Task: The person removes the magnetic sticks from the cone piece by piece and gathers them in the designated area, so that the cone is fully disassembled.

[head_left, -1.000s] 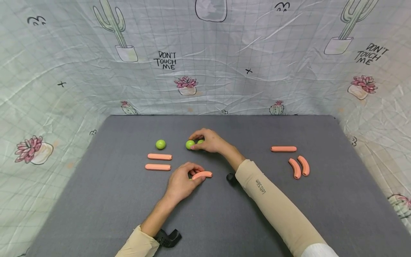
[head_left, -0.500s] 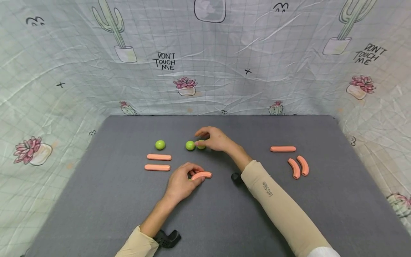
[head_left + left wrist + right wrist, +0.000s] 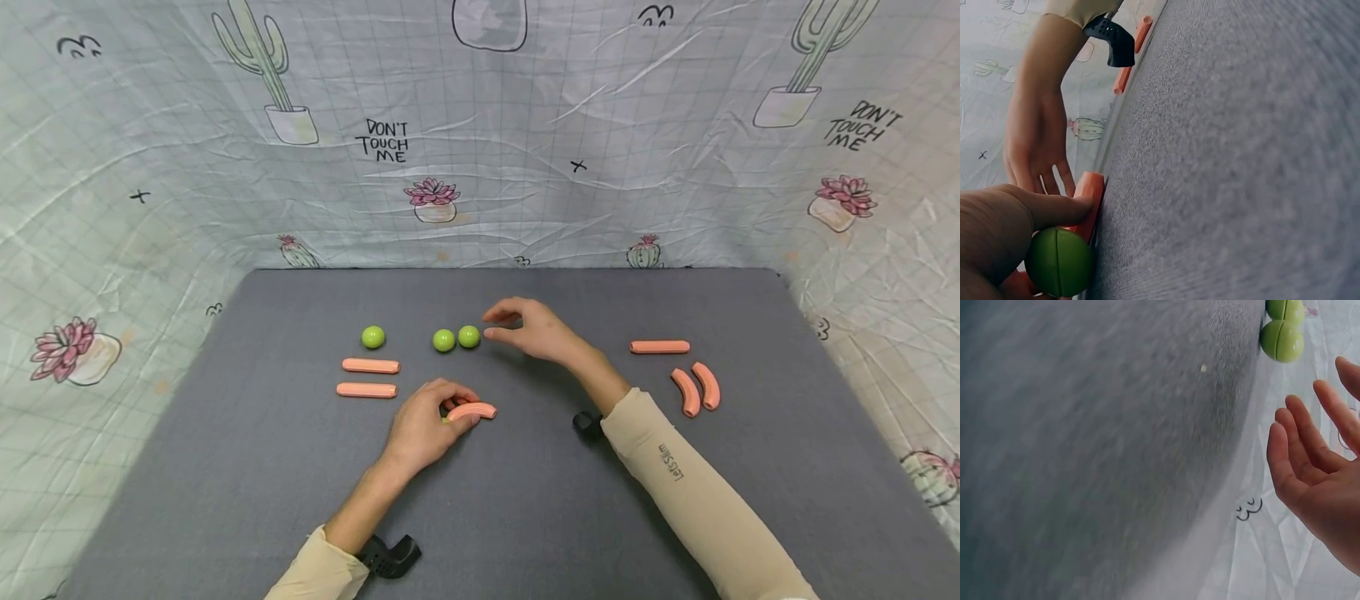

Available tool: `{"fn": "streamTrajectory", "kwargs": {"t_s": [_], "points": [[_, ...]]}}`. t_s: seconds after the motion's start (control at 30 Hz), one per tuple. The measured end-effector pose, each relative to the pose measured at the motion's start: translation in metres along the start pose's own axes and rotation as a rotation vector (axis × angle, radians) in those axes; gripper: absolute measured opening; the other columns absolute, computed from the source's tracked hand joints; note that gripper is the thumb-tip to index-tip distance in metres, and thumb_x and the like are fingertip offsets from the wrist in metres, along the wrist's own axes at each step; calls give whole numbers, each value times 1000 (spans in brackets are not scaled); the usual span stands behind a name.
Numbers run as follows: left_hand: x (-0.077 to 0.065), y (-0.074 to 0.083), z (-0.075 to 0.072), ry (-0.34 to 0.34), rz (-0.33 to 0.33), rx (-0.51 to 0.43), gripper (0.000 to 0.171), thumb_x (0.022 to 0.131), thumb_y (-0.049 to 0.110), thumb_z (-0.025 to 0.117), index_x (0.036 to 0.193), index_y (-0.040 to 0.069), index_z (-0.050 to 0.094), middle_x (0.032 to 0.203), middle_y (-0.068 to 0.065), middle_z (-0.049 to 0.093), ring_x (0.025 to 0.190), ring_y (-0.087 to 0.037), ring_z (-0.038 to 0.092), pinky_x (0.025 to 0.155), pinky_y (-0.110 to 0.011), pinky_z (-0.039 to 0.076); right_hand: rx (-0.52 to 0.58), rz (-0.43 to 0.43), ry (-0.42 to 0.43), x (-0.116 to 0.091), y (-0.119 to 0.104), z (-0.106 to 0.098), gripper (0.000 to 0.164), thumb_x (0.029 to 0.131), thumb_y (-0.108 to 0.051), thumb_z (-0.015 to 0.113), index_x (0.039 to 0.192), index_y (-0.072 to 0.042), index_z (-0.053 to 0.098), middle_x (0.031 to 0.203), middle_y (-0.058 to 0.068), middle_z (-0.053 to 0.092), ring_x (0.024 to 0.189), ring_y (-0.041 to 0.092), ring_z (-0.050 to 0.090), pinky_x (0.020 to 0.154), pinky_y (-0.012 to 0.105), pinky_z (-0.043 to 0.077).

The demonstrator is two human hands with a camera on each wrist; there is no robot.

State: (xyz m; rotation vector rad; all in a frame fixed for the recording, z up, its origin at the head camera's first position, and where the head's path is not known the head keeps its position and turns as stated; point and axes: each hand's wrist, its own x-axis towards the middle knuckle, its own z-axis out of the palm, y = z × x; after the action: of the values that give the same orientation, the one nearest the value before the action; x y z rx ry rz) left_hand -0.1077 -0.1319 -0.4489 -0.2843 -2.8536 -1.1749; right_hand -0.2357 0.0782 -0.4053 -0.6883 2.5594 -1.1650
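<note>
My left hand (image 3: 423, 427) pinches a curved orange-pink toy sausage (image 3: 478, 410) low over the table, its thumb laid along the near side. In the left wrist view a green ball (image 3: 1059, 262) with a seam shows beneath that thumb, close against the sausage; in the head view it is mostly hidden by the hand. My right hand (image 3: 542, 330) holds nothing, its fingers loosely bent. Just left of its fingertips lie two green balls, one (image 3: 468, 337) beside the other (image 3: 444, 341), both with a seam in the right wrist view.
Another green ball (image 3: 373, 337) sits farther left, behind two straight sausages, one (image 3: 371, 366) above the other (image 3: 367, 390). At right lie a straight sausage (image 3: 660, 347) and two curved ones (image 3: 686, 392) (image 3: 707, 386). A printed curtain (image 3: 510, 158) surrounds the grey table (image 3: 510, 533).
My right hand has let go of the green balls and drawn back to the right, leaving two side by side. The left hand has stayed in place with the sausage.
</note>
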Motion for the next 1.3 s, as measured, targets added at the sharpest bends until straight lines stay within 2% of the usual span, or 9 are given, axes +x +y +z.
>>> {"fn": "streamTrajectory", "kwargs": {"t_s": [0.23, 0.67, 0.93, 1.1, 1.3], "points": [[2, 4, 1, -5, 26, -28, 18, 83, 18, 89, 100, 19, 80, 93, 5, 71, 82, -9, 59, 73, -26, 49, 5, -41, 0, -18, 2, -7, 34, 101, -23, 70, 130, -4, 70, 131, 13, 70, 120, 29, 65, 106, 49, 52], [4, 4, 2, -24, 52, -32, 22, 85, 16, 87, 106, 17, 80, 101, 2, 76, 88, -12, 64, 79, -32, 52, 27, -44, 23, -45, 3, -13, 30, 101, -23, 71, 126, -7, 73, 119, 6, 75, 112, 23, 68, 101, 47, 55], [0, 4, 1, -32, 28, -57, 28, 83, 15, 89, 109, 16, 79, 105, 2, 74, 92, -12, 66, 83, -33, 55, 25, -35, -13, -55, 4, -6, 29, 101, -23, 70, 125, -7, 73, 115, 5, 75, 107, 21, 69, 99, 46, 55], [-3, 2, -2, -40, 8, -27, 31, 82, 18, 90, 111, 18, 78, 105, 4, 73, 94, -11, 65, 85, -35, 55, 17, -27, -33, -60, 9, -4, 29, 101, -24, 70, 125, -7, 73, 114, 5, 75, 105, 19, 69, 97, 43, 56], [-7, 1, -5, -32, -13, 29, 35, 79, 22, 93, 111, 20, 78, 105, 5, 72, 94, -10, 65, 85, -35, 54, 17, 11, -64, -65, 12, -3, 27, 100, -23, 72, 123, -10, 74, 110, 2, 76, 100, 16, 70, 87, 35, 56]]}}
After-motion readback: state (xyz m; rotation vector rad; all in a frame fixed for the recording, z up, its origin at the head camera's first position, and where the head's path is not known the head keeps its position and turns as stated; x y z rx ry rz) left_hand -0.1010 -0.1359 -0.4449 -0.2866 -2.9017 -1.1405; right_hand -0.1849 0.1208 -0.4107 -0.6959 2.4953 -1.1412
